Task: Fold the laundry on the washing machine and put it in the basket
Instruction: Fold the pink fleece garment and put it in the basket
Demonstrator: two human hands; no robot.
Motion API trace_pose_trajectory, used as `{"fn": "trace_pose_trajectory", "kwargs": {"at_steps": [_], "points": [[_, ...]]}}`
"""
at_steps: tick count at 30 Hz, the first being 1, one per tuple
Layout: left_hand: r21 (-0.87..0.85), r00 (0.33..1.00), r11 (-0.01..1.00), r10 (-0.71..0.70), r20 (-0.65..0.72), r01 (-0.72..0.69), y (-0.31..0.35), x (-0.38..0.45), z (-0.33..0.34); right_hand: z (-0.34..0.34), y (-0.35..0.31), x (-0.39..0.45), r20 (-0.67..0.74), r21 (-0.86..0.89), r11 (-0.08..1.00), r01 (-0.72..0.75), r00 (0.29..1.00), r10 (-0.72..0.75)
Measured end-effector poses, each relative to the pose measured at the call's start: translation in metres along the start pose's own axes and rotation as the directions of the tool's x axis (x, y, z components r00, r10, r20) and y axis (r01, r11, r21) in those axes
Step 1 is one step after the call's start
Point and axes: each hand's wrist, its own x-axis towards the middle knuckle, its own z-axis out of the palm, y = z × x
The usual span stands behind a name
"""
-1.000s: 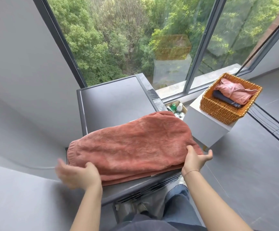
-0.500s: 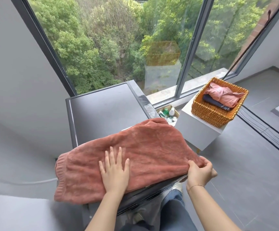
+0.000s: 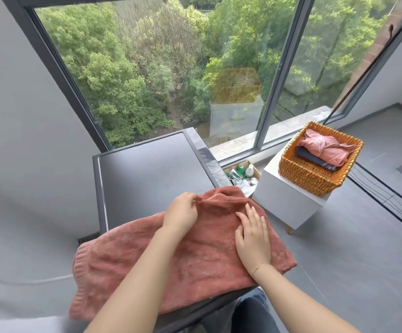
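A fluffy terracotta garment (image 3: 185, 258) lies spread across the near end of the dark washing machine top (image 3: 151, 169), its ribbed hem hanging off the left front corner. My left hand (image 3: 183, 212) pinches a fold at the garment's far edge. Flat on the cloth to the right rests my right hand (image 3: 252, 234), fingers straight. The woven orange basket (image 3: 308, 174) stands on a white stand to the right, holding a folded pink garment (image 3: 325, 150) over a dark navy one (image 3: 315, 161).
A white stand (image 3: 286, 203) carries the basket. Between it and the machine sits a cardboard box of bottles (image 3: 243, 173). Large windows run behind; grey floor (image 3: 351, 260) spreads to the right, a grey wall on the left.
My left hand moved from the garment's middle up to its far edge and pinched it. My right hand let go of the right corner and now lies flat on the cloth.
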Motion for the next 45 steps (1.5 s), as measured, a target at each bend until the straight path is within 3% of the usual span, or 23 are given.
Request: {"fn": "trace_pose_trajectory", "kwargs": {"at_steps": [5, 9, 12, 17, 19, 21, 23, 25, 28, 30, 32, 35, 38, 41, 45], "points": [[0.083, 0.975, 0.994, 0.057, 0.213, -0.076, 0.001, 0.038, 0.002, 0.005, -0.004, 0.002, 0.026, -0.167, 0.986, -0.014, 0.999, 0.018], [0.184, 0.857, 0.936, 0.181, 0.483, -0.301, -0.004, 0.061, 0.0, 0.007, -0.001, 0.003, 0.04, -0.186, 0.982, -0.006, 0.999, 0.014], [0.186, 0.782, 0.941, 0.115, 0.612, -0.284, 0.001, 0.068, -0.008, 0.008, 0.0, 0.003, 0.037, -0.177, 0.984, -0.006, 0.999, 0.012], [0.427, 0.718, 0.837, -0.061, 0.694, -0.342, 0.003, 0.079, -0.019, 0.008, 0.001, 0.005, 0.004, -0.145, 0.989, -0.01, 1.0, 0.011], [0.39, 0.662, 0.858, -0.081, 0.745, -0.334, 0.002, 0.085, -0.023, 0.006, -0.002, 0.012, -0.051, -0.057, 0.998, -0.038, 0.998, 0.035], [0.24, 0.613, 0.934, -0.031, 0.789, -0.263, 0.003, 0.094, -0.03, 0.001, -0.007, 0.02, -0.093, 0.028, 0.999, -0.038, 0.995, 0.04], [0.021, 0.643, 0.993, 0.06, 0.764, -0.117, 0.001, 0.104, -0.044, -0.001, -0.007, 0.026, -0.088, 0.049, 0.997, 0.053, 0.995, -0.048], [-0.154, 0.693, 0.988, 0.109, 0.713, 0.003, -0.009, 0.11, -0.053, 0.001, -0.003, 0.025, -0.019, 0.02, 0.994, 0.111, 0.994, -0.111], [-0.248, 0.737, 0.953, 0.04, 0.675, 0.176, -0.031, 0.108, -0.046, 0.006, 0.003, 0.022, 0.07, -0.058, 0.995, 0.082, 0.995, -0.077], [-0.277, 0.797, 0.937, -0.002, 0.603, 0.212, -0.038, 0.104, -0.033, 0.006, 0.0, 0.025, 0.092, -0.057, 0.996, 0.065, 0.994, -0.06], [-0.251, 0.857, 0.955, -0.006, 0.516, 0.157, -0.036, 0.104, -0.022, 0.001, -0.003, 0.038, 0.12, 0.047, 0.999, -0.01, 0.993, 0.004], [-0.047, 0.903, 0.999, 0.029, 0.429, -0.01, -0.032, 0.104, -0.013, -0.01, 0.005, 0.074, 0.157, 0.266, 0.941, -0.208, 0.973, 0.17], [0.174, 0.91, 0.961, 0.134, 0.394, -0.217, -0.03, 0.095, -0.001, -0.026, 0.028, 0.109, 0.422, 0.408, 0.788, -0.46, 0.861, 0.284], [0.141, 0.918, 0.92, 0.331, 0.221, -0.365, -0.023, 0.085, 0.01, -0.033, 0.046, 0.116, 0.587, 0.454, 0.647, -0.612, 0.753, 0.299], [0.082, 0.911, 0.917, 0.371, 0.179, -0.39, -0.017, 0.085, 0.013, -0.033, 0.058, 0.117, 0.618, 0.496, 0.6, -0.628, 0.74, 0.265]]}}
